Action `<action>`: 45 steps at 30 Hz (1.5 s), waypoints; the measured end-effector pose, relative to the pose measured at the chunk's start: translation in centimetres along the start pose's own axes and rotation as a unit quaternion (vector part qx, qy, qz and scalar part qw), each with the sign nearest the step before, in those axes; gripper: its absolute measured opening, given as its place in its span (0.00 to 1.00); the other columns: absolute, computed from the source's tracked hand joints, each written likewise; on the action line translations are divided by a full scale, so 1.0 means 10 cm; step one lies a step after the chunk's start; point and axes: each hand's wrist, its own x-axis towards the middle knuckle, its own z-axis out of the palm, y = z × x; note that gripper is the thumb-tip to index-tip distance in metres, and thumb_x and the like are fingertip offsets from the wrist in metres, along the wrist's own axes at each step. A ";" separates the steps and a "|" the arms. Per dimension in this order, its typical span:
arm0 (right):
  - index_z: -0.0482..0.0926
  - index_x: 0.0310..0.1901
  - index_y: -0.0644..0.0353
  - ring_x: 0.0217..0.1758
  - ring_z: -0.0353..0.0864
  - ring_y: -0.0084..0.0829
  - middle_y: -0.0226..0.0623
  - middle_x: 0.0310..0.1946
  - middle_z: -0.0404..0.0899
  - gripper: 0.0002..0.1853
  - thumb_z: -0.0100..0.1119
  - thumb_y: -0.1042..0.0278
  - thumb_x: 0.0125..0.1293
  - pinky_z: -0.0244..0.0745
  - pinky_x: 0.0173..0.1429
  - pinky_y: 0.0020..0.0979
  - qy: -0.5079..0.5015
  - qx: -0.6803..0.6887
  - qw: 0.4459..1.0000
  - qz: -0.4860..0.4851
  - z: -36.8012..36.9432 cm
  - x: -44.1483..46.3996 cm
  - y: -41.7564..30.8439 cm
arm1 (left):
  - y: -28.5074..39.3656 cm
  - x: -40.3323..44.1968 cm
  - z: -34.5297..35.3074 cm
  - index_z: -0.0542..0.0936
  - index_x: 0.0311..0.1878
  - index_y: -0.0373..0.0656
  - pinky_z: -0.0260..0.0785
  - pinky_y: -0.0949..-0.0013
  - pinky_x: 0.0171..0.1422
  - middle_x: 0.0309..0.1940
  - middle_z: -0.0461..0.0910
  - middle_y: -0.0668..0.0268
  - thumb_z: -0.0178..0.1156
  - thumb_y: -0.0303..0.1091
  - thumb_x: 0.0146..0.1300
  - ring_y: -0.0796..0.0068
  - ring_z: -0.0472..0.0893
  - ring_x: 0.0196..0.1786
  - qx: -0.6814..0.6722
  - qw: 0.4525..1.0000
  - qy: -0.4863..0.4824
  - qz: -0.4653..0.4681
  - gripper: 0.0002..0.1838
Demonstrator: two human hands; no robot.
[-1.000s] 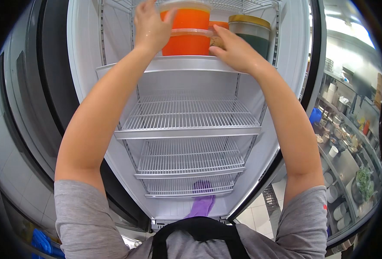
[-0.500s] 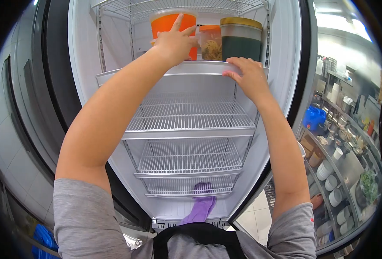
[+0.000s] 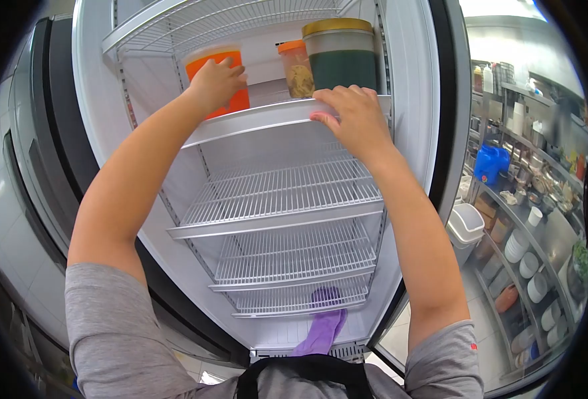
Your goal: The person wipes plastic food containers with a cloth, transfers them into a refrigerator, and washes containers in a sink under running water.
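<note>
Up in the fridge [image 3: 415, 86], my left hand's [image 3: 215, 86] spread across an orange-filled plastic tub [image 3: 240, 100], right hand [image 3: 355, 123] hooked over the shelf rail [image 3: 260, 120], can't tell if pinching.

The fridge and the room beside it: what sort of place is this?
Most likely a restaurant or other professional kitchen, judging by the tall wire-shelved fridge, the stacked white dishes at the right, and the metal shelving crowded with kitchenware.
</note>
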 end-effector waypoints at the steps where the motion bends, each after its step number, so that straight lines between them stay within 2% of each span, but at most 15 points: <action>1: 0.78 0.43 0.51 0.43 0.73 0.34 0.30 0.33 0.78 0.16 0.60 0.53 0.57 0.62 0.54 0.38 0.010 -0.003 1.000 -0.004 0.01 -0.01 0.00 | -0.04 0.01 0.05 0.73 0.56 0.54 0.71 0.62 0.51 0.59 0.68 0.72 0.70 0.48 0.44 0.65 0.69 0.60 -0.004 1.000 -0.006 0.021 0.33; 6: 0.79 0.43 0.51 0.41 0.73 0.33 0.29 0.32 0.77 0.16 0.60 0.53 0.56 0.62 0.54 0.37 0.022 0.005 1.000 0.000 0.03 -0.01 -0.01 | -0.18 0.09 0.29 0.74 0.55 0.59 0.72 0.63 0.51 0.57 0.71 0.73 0.70 0.47 0.43 0.66 0.70 0.59 -0.013 0.998 -0.041 0.055 0.32; 8: 0.79 0.42 0.51 0.40 0.73 0.33 0.29 0.31 0.77 0.16 0.61 0.53 0.56 0.62 0.54 0.37 0.027 0.007 1.000 -0.003 0.03 0.00 -0.01 | -0.21 0.14 0.37 0.69 0.60 0.61 0.72 0.62 0.51 0.57 0.70 0.74 0.70 0.46 0.44 0.66 0.69 0.58 -0.017 0.992 -0.111 0.051 0.36; 11: 0.79 0.41 0.51 0.39 0.73 0.33 0.29 0.31 0.77 0.16 0.61 0.52 0.56 0.62 0.54 0.36 0.032 0.004 0.999 0.000 0.04 -0.01 -0.02 | -0.26 0.18 0.48 0.70 0.59 0.61 0.72 0.62 0.51 0.53 0.72 0.74 0.69 0.46 0.45 0.66 0.71 0.57 -0.016 0.988 -0.138 0.061 0.34; 20: 0.79 0.41 0.51 0.37 0.72 0.31 0.28 0.28 0.75 0.15 0.61 0.52 0.56 0.62 0.52 0.34 0.035 0.002 0.999 0.004 0.04 0.00 -0.03 | -0.33 0.29 0.71 0.75 0.55 0.61 0.71 0.65 0.53 0.50 0.75 0.75 0.69 0.43 0.46 0.69 0.72 0.58 0.003 0.983 -0.171 0.070 0.29; 24: 0.80 0.41 0.51 0.37 0.72 0.31 0.28 0.28 0.75 0.15 0.60 0.52 0.56 0.62 0.52 0.34 0.032 -0.002 0.999 0.002 0.05 0.00 -0.03 | -0.44 0.39 1.00 0.76 0.54 0.61 0.71 0.64 0.54 0.50 0.75 0.74 0.69 0.42 0.46 0.69 0.72 0.58 -0.013 0.984 -0.148 0.097 0.28; 26: 0.80 0.41 0.51 0.37 0.72 0.31 0.28 0.28 0.76 0.15 0.60 0.52 0.56 0.62 0.52 0.34 0.032 -0.003 0.999 0.003 0.05 0.00 -0.03 | -0.43 0.42 0.98 0.73 0.58 0.58 0.70 0.65 0.55 0.52 0.75 0.73 0.69 0.40 0.47 0.66 0.72 0.58 0.004 0.974 -0.207 0.098 0.31; 30: 0.80 0.42 0.51 0.38 0.72 0.31 0.28 0.29 0.76 0.16 0.60 0.51 0.57 0.62 0.53 0.33 0.023 -0.013 1.000 0.006 0.05 0.00 -0.04 | -0.48 0.45 1.10 0.72 0.59 0.58 0.69 0.65 0.55 0.51 0.75 0.74 0.69 0.40 0.47 0.66 0.72 0.57 0.009 0.976 -0.182 0.121 0.32; 36: 0.80 0.43 0.51 0.38 0.72 0.31 0.27 0.30 0.76 0.16 0.60 0.51 0.57 0.62 0.53 0.34 0.018 -0.021 1.000 0.002 0.04 0.00 -0.04 | -0.39 0.40 0.83 0.73 0.58 0.60 0.70 0.65 0.56 0.51 0.75 0.75 0.70 0.42 0.46 0.69 0.74 0.55 0.048 0.972 -0.197 0.120 0.32; 38: 0.80 0.43 0.51 0.38 0.72 0.31 0.27 0.30 0.76 0.17 0.60 0.51 0.57 0.62 0.53 0.34 0.015 -0.026 1.000 -0.002 0.05 0.00 -0.03 | -0.40 0.40 0.77 0.74 0.57 0.59 0.69 0.64 0.56 0.51 0.75 0.73 0.70 0.39 0.46 0.69 0.74 0.56 0.014 0.968 -0.232 0.098 0.31; 39: 0.80 0.43 0.51 0.39 0.72 0.31 0.27 0.30 0.76 0.17 0.60 0.51 0.57 0.62 0.53 0.34 0.022 -0.029 0.999 -0.010 0.05 0.00 -0.03 | -0.46 0.39 0.76 0.74 0.57 0.59 0.69 0.64 0.56 0.51 0.75 0.73 0.70 0.39 0.46 0.69 0.74 0.56 0.011 0.968 -0.229 0.100 0.31; 41: 0.80 0.43 0.51 0.39 0.72 0.31 0.27 0.30 0.76 0.17 0.60 0.51 0.57 0.62 0.53 0.34 0.028 -0.037 0.999 -0.014 0.06 -0.01 -0.03 | -0.59 0.36 0.74 0.74 0.57 0.56 0.69 0.62 0.57 0.50 0.75 0.71 0.69 0.33 0.48 0.65 0.75 0.54 -0.132 0.983 -0.122 0.040 0.29; 42: 0.79 0.45 0.51 0.43 0.73 0.32 0.28 0.33 0.77 0.17 0.59 0.51 0.58 0.61 0.57 0.35 0.016 -0.045 0.999 -0.021 0.05 0.00 -0.02 | -0.65 0.38 0.68 0.74 0.57 0.56 0.69 0.62 0.57 0.50 0.75 0.71 0.69 0.33 0.48 0.65 0.75 0.54 -0.132 0.984 -0.113 0.044 0.29; 44: 0.79 0.47 0.50 0.47 0.74 0.32 0.28 0.35 0.78 0.18 0.59 0.51 0.58 0.60 0.60 0.37 0.000 -0.064 0.998 -0.026 0.04 -0.02 -0.04 | -0.75 0.38 0.48 0.74 0.56 0.53 0.68 0.60 0.57 0.50 0.75 0.67 0.67 0.28 0.49 0.62 0.75 0.53 -0.236 0.971 -0.007 0.023 0.28; 45: 0.76 0.52 0.48 0.54 0.71 0.35 0.30 0.43 0.77 0.21 0.59 0.51 0.59 0.56 0.65 0.41 -0.001 -0.090 0.996 -0.028 0.07 -0.04 -0.03 | -0.76 0.39 0.41 0.74 0.56 0.53 0.68 0.60 0.57 0.50 0.75 0.67 0.67 0.28 0.49 0.62 0.75 0.53 -0.243 0.970 0.003 0.024 0.28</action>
